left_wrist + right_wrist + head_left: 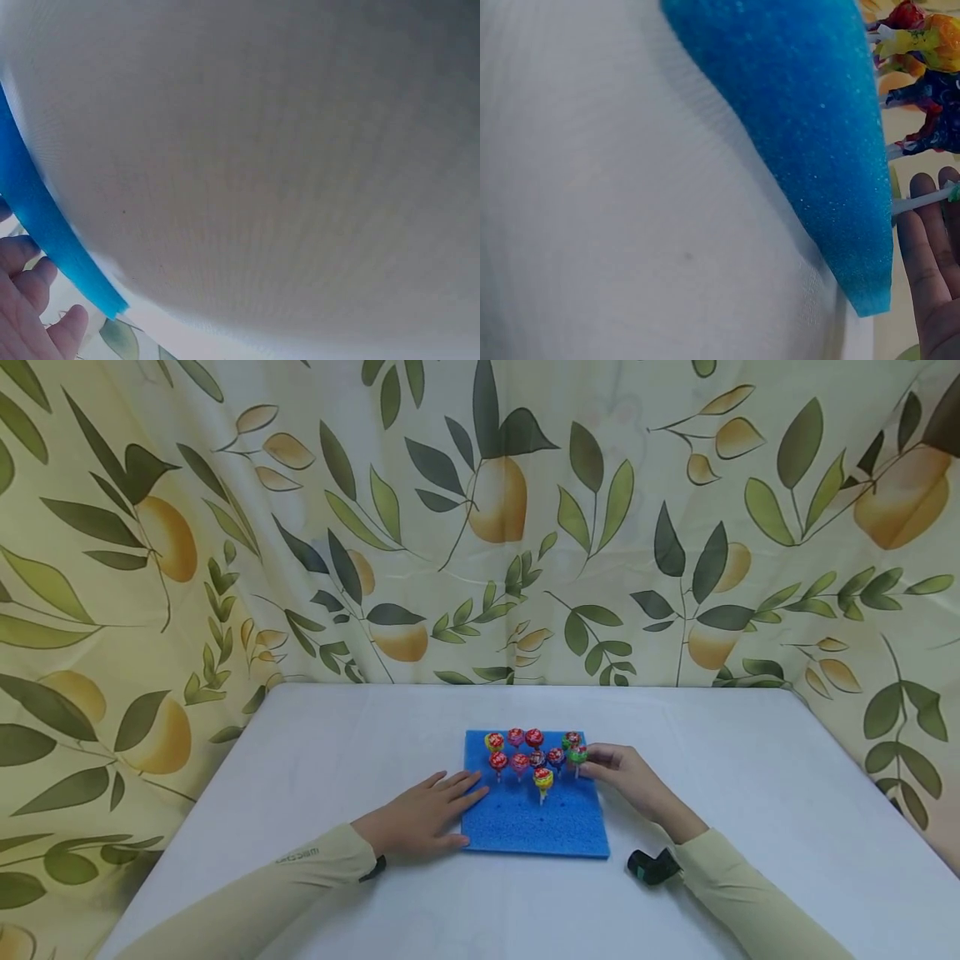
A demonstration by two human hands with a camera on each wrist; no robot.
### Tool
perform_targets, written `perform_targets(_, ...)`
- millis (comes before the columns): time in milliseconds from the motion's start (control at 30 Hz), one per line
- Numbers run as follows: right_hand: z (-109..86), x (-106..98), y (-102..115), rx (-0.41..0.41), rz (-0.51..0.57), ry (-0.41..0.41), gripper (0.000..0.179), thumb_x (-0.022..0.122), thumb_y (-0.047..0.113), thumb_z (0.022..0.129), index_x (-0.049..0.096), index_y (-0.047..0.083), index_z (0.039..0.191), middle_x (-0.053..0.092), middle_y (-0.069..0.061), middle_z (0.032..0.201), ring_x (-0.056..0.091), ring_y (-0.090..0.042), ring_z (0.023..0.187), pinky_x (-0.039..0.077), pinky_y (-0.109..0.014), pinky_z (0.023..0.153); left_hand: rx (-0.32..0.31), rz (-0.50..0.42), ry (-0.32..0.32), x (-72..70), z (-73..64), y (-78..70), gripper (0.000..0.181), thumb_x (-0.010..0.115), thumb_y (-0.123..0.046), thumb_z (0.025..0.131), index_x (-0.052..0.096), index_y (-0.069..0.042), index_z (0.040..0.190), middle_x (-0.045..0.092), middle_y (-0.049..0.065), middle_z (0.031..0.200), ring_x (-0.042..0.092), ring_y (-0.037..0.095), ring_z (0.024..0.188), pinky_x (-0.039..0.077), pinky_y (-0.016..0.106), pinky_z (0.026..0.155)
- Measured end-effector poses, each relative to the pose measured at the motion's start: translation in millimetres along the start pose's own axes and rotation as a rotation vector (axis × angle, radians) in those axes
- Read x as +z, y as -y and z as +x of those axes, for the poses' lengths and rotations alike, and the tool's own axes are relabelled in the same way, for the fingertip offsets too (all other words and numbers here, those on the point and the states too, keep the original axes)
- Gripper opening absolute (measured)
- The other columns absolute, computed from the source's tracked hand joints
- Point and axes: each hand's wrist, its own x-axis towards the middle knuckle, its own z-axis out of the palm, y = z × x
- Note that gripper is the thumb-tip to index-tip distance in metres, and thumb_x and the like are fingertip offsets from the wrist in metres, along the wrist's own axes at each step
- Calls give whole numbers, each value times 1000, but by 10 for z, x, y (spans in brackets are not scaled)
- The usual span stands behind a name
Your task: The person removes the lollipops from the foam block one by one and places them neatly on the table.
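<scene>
A blue foam board (532,828) lies flat on the table, with several wrapped lollipops standing upright by their sticks in its far part. My left hand (427,814) rests spread at the board's left edge, fingertips on its surface; part of that hand (30,300) shows beyond the blue edge in the left wrist view. Near the far right corner, my right hand (618,772) pinches a green-wrapped lollipop (577,755). Its white stick (922,200) meets the foam in the right wrist view, with fingers (928,262) beside it. A yellow lollipop (543,779) stands nearest to me.
The white table (337,727) reaches back to a leaf-and-fruit patterned curtain (480,568). A black wrist device (652,867) sits by the right cuff. Another green and red lollipop (572,739) stands just behind the pinched one. Small holes dot the front of the board.
</scene>
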Motion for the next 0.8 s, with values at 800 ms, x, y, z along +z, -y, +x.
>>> perform_targets(800, -170, -286, 65, -5, -104, -77, 33, 59, 20, 93, 59, -3, 116, 66, -22, 114, 67, -16, 101, 53, -26, 89, 15, 23, -27, -15, -15, -6, 74, 35, -62, 93, 16, -22, 152, 14, 1, 159, 14, 20, 147, 19, 45, 118)
